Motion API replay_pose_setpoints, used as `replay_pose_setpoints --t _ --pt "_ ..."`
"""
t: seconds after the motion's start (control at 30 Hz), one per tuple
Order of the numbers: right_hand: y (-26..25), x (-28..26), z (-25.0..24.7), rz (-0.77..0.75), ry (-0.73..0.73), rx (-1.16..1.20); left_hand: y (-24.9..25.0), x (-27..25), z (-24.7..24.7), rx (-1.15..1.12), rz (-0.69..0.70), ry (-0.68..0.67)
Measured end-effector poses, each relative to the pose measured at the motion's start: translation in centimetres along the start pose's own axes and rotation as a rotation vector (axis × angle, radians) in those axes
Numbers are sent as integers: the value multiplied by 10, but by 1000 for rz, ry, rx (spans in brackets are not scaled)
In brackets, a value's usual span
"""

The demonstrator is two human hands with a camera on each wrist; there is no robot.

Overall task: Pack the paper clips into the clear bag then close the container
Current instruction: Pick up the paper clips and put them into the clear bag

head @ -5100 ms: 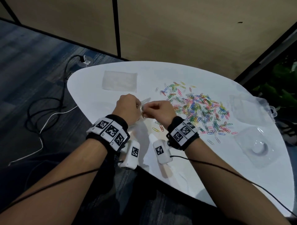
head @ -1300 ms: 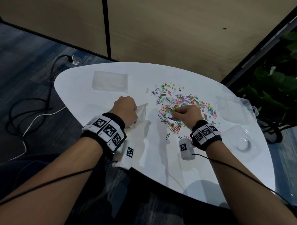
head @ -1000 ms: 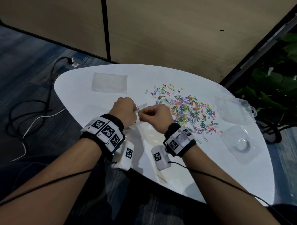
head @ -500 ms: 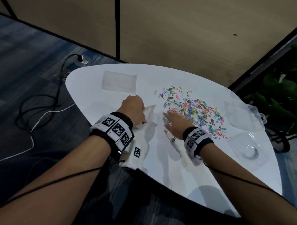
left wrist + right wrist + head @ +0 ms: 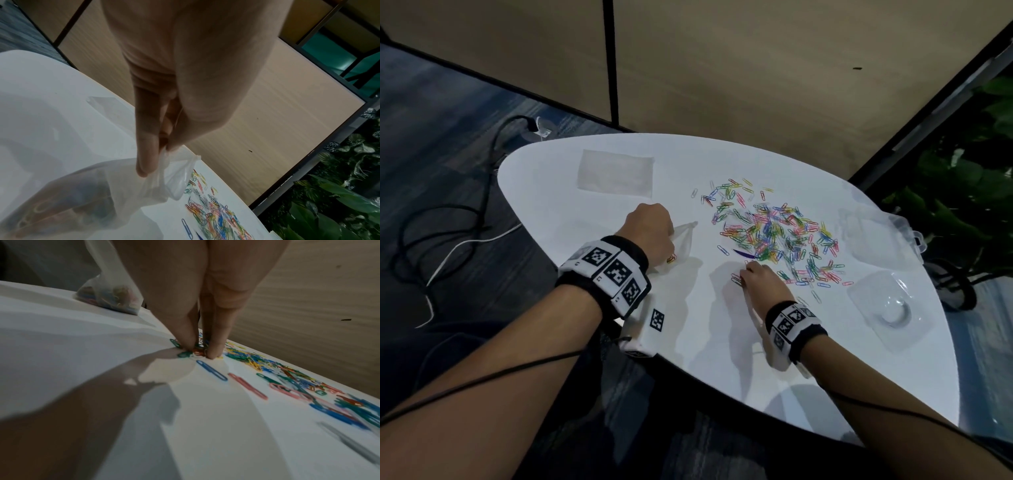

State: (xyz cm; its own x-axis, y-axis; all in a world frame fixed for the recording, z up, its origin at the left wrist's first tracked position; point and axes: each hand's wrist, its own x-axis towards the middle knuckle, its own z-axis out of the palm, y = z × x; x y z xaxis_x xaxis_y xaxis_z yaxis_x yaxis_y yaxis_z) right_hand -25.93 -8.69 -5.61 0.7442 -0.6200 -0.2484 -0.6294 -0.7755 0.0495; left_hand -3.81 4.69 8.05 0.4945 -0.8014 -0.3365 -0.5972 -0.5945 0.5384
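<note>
Both hands grip: left hand (image 5: pixel 650 233) pinches the clear bag (image 5: pixel 107 186) mouth-up, right hand (image 5: pixel 762 279) pinches paper clips (image 5: pixel 195 352).

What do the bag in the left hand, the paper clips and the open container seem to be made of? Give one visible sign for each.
Bag: thin, soft, cloudy-clear plastic film; it crumples where the left hand pinches it.
Paper clips: probably wire with a coloured coating; thin bent loops in bright colours.
Container: rigid clear plastic, glossy; it holds its moulded shape and the table shows through.
</note>
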Motion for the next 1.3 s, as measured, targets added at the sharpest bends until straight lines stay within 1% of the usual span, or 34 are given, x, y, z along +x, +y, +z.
replay_pose_setpoints --t 0.07,0.13,0.33,0.4,0.43,0.47,0.5,0.53,0.57,0.6,0.63,0.7,0.8,0.9,0.93,1.0,1.03,1.07,1.1,1.17,1.2,1.27,1.3 --pt "-2 3 -4 26 34 33 2 1 2 3 0 -1" --pt "2 9 -8 95 83 99 5 1 4 16 9 -14" --pt "22 15 -38 501 142 583 13 4 8 23 18 -34" --pt "36 15 -43 619 117 727 16 5 8 27 20 -36" --pt "42 14 -45 664 81 794 16 5 9 33 20 -37" --pt "47 14 -47 699 50 899 17 5 9 36 20 -36" --pt "49 13 -51 728 33 1057 18 6 10 36 22 -33" --pt "49 13 -54 751 49 1275 19 6 10 28 24 -35" --pt "46 12 -59 767 73 1513 20 7 10 21 28 -39" --pt "42 11 -63 741 92 1723 22 7 11 17 30 -44" --pt "35 9 -71 696 88 1866 24 7 11 23 29 -46" --pt "16 5 -87 586 28 2027 29 6 13 37 44 -52" --pt "-14 5 -96 497 -85 2166 33 4 19 34 55 -63" --pt "-45 8 -98 449 -155 2122 33 4 21 -16 65 -51" --pt "-53 10 -97 454 -145 2095 32 4 21 -41 63 -46" --pt "-65 14 -94 474 -74 1986 29 4 20 -94 61 -44" --pt "-70 16 -93 471 -37 1895 28 4 19 -107 67 -42" --pt "-74 19 -91 430 -2 1765 28 4 18 -111 70 -44" --pt "-77 22 -89 355 28 1553 26 5 17 -114 77 -43" --pt "-79 21 -93 134 33 1037 24 5 16 -104 84 -32" --pt "-81 20 -96 22 10 848 23 4 15 -109 82 -26" --pt "-77 18 -101 -100 -21 762 20 2 12 -115 75 -16" --pt "-72 16 -104 -112 -13 854 19 2 10 -105 77 -9"
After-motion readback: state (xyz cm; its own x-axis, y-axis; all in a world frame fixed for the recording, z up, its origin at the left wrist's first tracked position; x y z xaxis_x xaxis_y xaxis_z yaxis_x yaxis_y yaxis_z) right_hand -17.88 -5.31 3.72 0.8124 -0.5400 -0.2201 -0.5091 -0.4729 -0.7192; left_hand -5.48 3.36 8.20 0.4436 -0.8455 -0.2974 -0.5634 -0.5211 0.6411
